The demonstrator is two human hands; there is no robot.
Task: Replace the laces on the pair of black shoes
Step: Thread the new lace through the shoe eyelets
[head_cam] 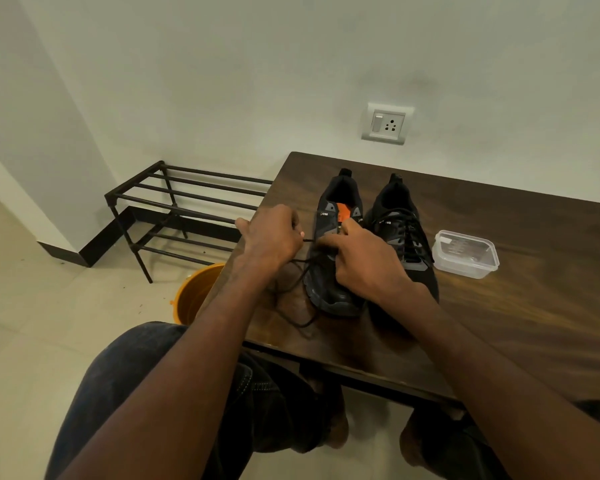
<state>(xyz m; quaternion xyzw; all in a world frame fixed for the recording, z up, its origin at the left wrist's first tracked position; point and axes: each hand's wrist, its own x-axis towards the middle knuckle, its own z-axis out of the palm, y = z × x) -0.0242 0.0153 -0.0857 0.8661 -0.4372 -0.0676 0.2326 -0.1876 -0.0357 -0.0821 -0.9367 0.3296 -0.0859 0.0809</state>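
While both hands' fingers (297, 226) pinch black lace (293, 263), apparently, laced shoe (400, 233), plastic box (465, 253) alongside

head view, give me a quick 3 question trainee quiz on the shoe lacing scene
1. True or false: the right shoe is already laced.
2. What does the left hand pinch? A) black lace B) clear plastic container C) orange bucket
3. Fill in: the right hand rests on the ____ shoe.

Key
1. True; laces cross its front.
2. A; the lace runs from the fingers to the shoe and trails over the table.
3. Left.
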